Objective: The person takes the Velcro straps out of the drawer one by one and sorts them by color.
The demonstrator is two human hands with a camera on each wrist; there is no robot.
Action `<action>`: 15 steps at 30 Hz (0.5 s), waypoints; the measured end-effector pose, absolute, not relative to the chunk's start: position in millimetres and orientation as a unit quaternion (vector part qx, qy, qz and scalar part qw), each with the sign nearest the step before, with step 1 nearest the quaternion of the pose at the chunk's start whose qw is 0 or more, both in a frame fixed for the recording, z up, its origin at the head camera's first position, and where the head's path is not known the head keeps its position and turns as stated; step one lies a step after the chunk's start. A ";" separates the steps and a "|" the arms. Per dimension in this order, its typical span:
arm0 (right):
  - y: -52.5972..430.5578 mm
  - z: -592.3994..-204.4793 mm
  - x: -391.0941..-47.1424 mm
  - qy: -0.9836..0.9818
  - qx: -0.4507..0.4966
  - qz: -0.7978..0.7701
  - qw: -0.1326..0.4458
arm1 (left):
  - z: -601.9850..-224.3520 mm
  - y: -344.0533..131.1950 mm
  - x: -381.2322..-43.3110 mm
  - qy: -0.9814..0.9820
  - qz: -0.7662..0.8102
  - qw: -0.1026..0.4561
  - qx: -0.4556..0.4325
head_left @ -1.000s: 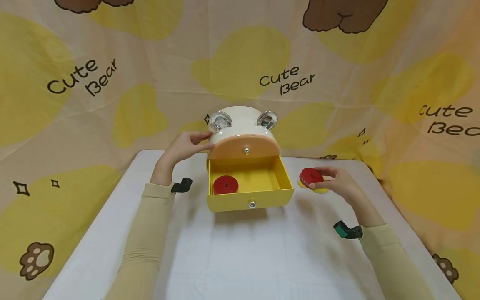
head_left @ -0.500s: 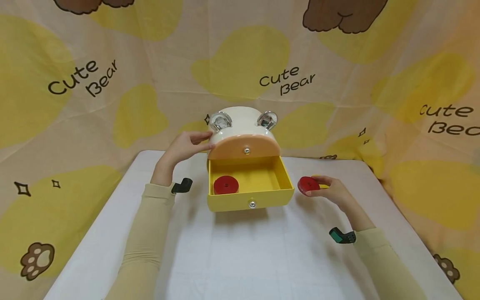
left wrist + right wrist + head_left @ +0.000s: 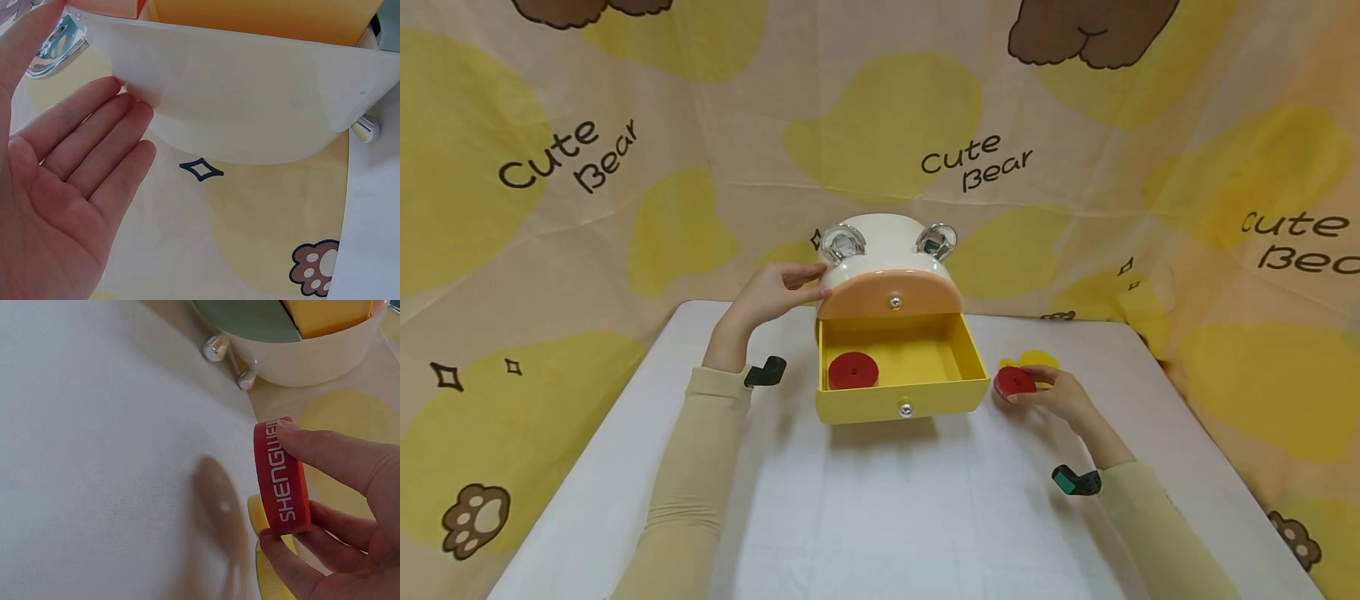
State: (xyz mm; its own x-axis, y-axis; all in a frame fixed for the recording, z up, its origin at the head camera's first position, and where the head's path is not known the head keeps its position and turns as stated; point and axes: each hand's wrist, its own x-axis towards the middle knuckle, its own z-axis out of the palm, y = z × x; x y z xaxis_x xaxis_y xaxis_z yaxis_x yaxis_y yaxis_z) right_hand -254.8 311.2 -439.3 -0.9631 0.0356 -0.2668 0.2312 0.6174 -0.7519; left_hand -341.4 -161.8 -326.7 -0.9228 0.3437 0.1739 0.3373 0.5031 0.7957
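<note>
My right hand (image 3: 1062,395) pinches a flat red roll of tape (image 3: 1012,382) between thumb and fingers, just right of the drawer. White lettering runs along the roll's edge in the right wrist view, where the held roll (image 3: 281,481) stands on edge. A pulled-out yellow drawer (image 3: 901,403) holds another red roll (image 3: 853,370) in its front left corner. The drawer belongs to a white animal-shaped drawer box (image 3: 880,237) with silvery ears. My left hand (image 3: 770,293) rests against the box's left side, and its fingers lie nearly straight in the left wrist view.
Two yellow round pieces (image 3: 1040,359) lie on the white table (image 3: 895,508) behind my right hand. Above the open drawer, the box has an orange drawer front (image 3: 880,293) with a silver knob. A printed cloth (image 3: 722,125) hangs behind and along the sides.
My right hand has moved toward me and slightly left with the red roll, uncovering more of the yellow pieces. The left hand and the drawer have stayed put.
</note>
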 end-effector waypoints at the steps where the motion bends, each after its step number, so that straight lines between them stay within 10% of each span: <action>1: 311.3 -441.1 -255.0 0.893 0.080 -0.428 0.115 | -326.7 -161.7 -341.2 0.867 0.459 0.004 0.196; 15: 308.7 -459.4 -254.5 0.900 0.112 -0.407 0.106 | -326.3 -160.9 -340.5 0.867 0.456 0.000 0.199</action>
